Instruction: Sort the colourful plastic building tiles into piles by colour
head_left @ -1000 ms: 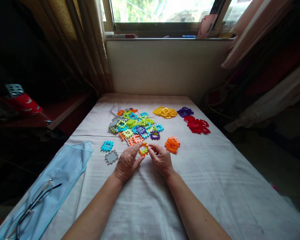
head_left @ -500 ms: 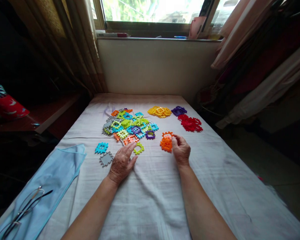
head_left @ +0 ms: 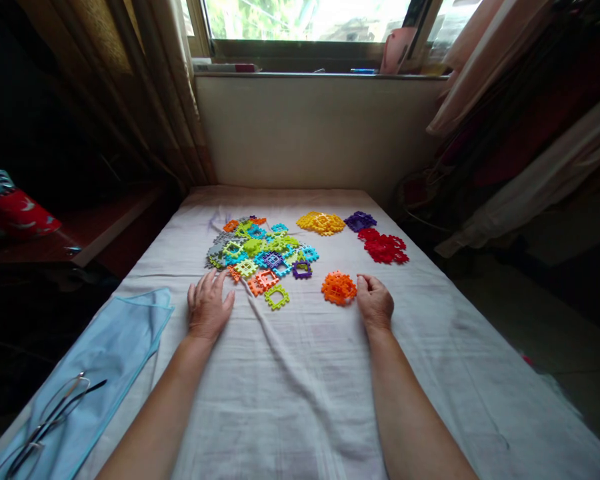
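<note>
My left hand [head_left: 210, 307] lies palm down on the sheet with its fingers apart, at the left of a mixed pile of square toothed plastic building pieces [head_left: 253, 248]. Whatever is under its palm is hidden. A lime green frame piece [head_left: 277, 297] and an orange frame piece [head_left: 267, 279] lie at the near edge of that pile. My right hand [head_left: 376, 303] rests just right of a small heap of orange pieces [head_left: 339, 288]. Its fingers are curled together, with no piece showing in them.
Sorted heaps of yellow pieces [head_left: 321, 223], purple pieces [head_left: 361, 221] and red pieces [head_left: 384, 247] sit farther back on the right. Eyeglasses [head_left: 55, 413] lie on a light blue cloth [head_left: 125, 333] at the left. A wall [head_left: 320, 130] closes off the far end.
My left hand has moved left, away from the lime green frame, over where a blue and a grey piece lay. My right hand has drawn slightly right, off the orange heap.
</note>
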A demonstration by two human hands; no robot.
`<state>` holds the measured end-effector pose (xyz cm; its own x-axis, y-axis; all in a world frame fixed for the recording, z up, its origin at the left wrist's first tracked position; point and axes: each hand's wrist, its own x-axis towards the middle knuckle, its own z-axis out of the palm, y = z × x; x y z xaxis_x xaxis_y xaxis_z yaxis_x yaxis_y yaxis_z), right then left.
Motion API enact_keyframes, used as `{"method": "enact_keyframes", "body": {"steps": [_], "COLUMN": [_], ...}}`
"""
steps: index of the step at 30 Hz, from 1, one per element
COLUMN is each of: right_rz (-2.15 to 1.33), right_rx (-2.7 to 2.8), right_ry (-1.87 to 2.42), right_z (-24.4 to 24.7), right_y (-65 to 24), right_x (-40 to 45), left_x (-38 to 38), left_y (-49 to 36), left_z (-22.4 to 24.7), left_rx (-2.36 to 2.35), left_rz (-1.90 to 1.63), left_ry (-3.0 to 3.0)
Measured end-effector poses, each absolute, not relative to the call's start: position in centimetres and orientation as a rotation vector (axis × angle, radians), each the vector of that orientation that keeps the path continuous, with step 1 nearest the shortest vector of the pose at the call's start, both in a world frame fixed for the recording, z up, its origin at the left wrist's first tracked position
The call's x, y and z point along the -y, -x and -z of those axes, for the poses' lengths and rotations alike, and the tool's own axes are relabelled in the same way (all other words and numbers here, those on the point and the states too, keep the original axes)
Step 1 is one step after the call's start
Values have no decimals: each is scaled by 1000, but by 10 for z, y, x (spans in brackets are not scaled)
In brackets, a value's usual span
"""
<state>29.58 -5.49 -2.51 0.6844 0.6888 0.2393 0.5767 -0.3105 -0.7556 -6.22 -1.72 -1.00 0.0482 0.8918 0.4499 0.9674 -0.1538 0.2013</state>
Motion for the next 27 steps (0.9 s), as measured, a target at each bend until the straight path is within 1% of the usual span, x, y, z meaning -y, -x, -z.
{"method": "enact_keyframes", "body": {"steps": [4,9,19,27], "right_rz": [-126,-143,-135,-60], "right_rx": [997,1003,1027,990], "right_ry": [1990,2008,1976,1875], "right_z": [28,29,32,32], "right_y": [-298,-297,-298,-295], "right_x": [54,54,54,51], "left_x": [5,-6,-17,-5], "left_y": [59,52,54,70], "left_z": [4,1,-7,-8], "left_rx": [1973,1863,1875,1865], "left_rz": [587,552,413,561], "left_ry": [2177,2245,2313,2188]}}
